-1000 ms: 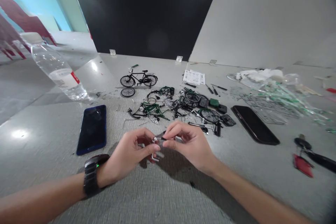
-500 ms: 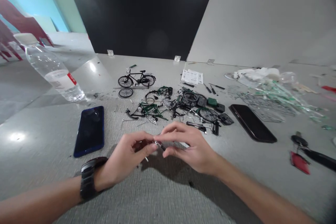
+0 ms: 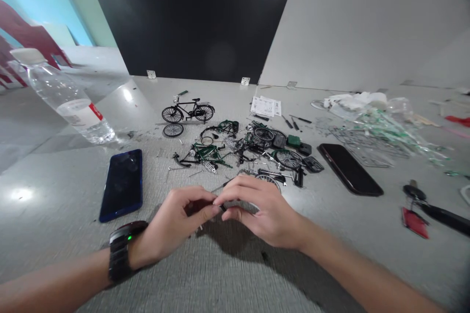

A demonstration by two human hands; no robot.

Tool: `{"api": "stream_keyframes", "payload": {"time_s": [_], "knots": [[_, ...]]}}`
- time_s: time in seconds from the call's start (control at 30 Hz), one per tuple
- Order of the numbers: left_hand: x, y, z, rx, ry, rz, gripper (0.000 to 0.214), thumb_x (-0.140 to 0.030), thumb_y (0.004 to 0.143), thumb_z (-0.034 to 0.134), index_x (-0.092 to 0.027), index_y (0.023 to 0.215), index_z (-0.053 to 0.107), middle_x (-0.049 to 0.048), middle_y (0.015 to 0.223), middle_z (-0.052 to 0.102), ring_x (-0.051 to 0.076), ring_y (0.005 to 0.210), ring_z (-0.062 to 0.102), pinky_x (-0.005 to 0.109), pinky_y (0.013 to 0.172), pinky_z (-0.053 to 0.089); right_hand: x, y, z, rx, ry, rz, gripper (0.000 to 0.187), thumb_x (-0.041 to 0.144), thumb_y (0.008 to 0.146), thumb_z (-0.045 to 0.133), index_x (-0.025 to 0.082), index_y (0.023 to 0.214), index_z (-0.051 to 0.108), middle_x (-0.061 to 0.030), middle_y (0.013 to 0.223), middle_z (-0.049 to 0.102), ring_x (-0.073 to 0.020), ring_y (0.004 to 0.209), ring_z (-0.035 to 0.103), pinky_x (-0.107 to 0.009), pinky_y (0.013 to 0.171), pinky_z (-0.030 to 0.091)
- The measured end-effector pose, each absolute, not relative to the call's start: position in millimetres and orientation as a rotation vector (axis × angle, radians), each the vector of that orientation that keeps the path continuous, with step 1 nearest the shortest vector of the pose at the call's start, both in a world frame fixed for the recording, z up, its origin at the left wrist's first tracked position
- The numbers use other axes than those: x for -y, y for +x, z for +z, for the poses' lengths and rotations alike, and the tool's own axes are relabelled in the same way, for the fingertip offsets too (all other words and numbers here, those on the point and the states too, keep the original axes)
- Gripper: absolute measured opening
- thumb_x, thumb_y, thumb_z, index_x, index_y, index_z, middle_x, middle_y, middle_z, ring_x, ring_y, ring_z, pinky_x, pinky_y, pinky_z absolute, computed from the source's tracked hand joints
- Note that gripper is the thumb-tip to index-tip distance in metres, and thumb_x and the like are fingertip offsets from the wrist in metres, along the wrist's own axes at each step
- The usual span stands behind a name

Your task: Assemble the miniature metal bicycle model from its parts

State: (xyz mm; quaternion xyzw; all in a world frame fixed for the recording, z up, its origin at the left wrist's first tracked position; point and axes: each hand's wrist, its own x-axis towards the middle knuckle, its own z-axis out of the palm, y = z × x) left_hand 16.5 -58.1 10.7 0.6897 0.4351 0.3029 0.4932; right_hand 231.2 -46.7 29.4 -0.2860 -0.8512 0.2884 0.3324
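My left hand [image 3: 181, 215] is closed, thumb and index finger pinching a small dark part [image 3: 222, 208] whose kind I cannot make out. From the other side, my right hand [image 3: 259, 210] has its thumb and fingers closed on the same part, so the two hands' fingertips meet. Just beyond the right knuckles a spoked model wheel [image 3: 270, 181] shows in part; whether it is held is unclear. Past the hands lies a pile of model bicycle parts, with a green frame [image 3: 211, 152] and another spoked wheel [image 3: 290, 159]. An assembled black model bicycle [image 3: 189, 110] stands behind them.
To the left are a blue-edged phone [image 3: 122, 183] and a tilted-looking water bottle [image 3: 73, 102]. On the right lie a black phone [image 3: 349, 168], keys [image 3: 414, 205] and plastic wrapping [image 3: 389, 127]. Printed sheets [image 3: 265, 106] and small screwdrivers [image 3: 293, 122] lie at the back.
A spoked wheel and a thin dark rod now show beyond my right hand. Both hands stay together with fingers slightly shifted around the small part. The view has moved slightly.
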Motion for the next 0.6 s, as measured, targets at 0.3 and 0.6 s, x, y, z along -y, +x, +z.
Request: {"api": "stream_keyframes", "payload": {"time_s": [0.3, 0.6], "knots": [[58, 17, 8, -1.083, 1.589, 0.71, 0.027, -0.043, 0.089, 0.065, -0.018, 0.095, 0.074, 0.0052, 0.087, 0.072, 0.015, 0.074, 0.06, 0.026, 0.066, 0.046, 3, 277, 30, 2.258, -1.143, 0.338, 0.041, 0.053, 0.102, 0.044, 0.026, 0.123, 0.067, -0.0094, 0.117, 0.07, -0.027, 0.112, 0.061, -0.049, 0.095, 0.048], [59, 18, 9, -1.112, 1.602, 0.691, 0.031, -0.045, 0.088, 0.064, -0.017, 0.095, 0.073, 0.0073, 0.087, 0.073, 0.015, 0.07, 0.06, 0.026, 0.06, 0.047, -37, 324, 8, 2.38, -1.734, -0.243, 0.046, 0.053, 0.101, 0.038, 0.026, 0.118, 0.07, -0.012, 0.135, 0.059, -0.0371, 0.127, 0.048, -0.06, 0.1, 0.041]]}}
